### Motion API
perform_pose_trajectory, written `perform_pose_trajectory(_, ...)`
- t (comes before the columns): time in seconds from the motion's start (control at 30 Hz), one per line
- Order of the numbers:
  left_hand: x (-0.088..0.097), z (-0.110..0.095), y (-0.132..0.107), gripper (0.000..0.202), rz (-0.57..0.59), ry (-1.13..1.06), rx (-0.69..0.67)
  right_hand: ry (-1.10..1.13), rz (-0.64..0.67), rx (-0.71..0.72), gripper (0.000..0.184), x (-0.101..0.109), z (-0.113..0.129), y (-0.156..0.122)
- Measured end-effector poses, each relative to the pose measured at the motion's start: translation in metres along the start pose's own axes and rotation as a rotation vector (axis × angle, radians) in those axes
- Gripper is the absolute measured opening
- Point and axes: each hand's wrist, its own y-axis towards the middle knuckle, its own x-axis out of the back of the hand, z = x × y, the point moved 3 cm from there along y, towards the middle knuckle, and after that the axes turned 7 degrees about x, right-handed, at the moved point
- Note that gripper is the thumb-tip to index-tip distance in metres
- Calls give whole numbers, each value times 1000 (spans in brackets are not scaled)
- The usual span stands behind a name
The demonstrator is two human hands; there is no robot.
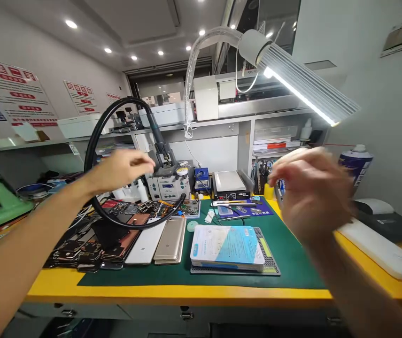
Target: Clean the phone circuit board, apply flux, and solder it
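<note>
My left hand [125, 166] is raised above the left side of the bench, in front of a looped black hose. Its fingers curl in towards the thumb, and I see nothing between them. On the right, my right hand [313, 195] is also up in the air, slightly blurred, with fingers bent inward; whatever they may hold is hidden. Between and below both hands lies a blue-and-white box [227, 246] on a grey perforated plate [271, 263]. Neither hand touches it. Left of the box are a gold phone [170, 238] and a white phone [145, 244].
Dark phone parts [91, 249] pile up at left. Behind stand a soldering station [169, 187] and a flat heating plate [229, 183]. A lamp [306, 82] hangs overhead. A spray can [358, 162] and a long white object [386, 246] are at right. The green mat [134, 278] covers the yellow bench.
</note>
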Motion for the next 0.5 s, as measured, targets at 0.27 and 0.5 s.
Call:
perform_pose_trajectory(0.27, -108, 30, 36, 38, 360, 285, 189, -131, 121, -178, 24, -34, -75, -64)
perform_pose_trajectory(0.5, -139, 77, 51, 38, 468, 372, 320, -163, 156, -210, 26, -24, -86, -76)
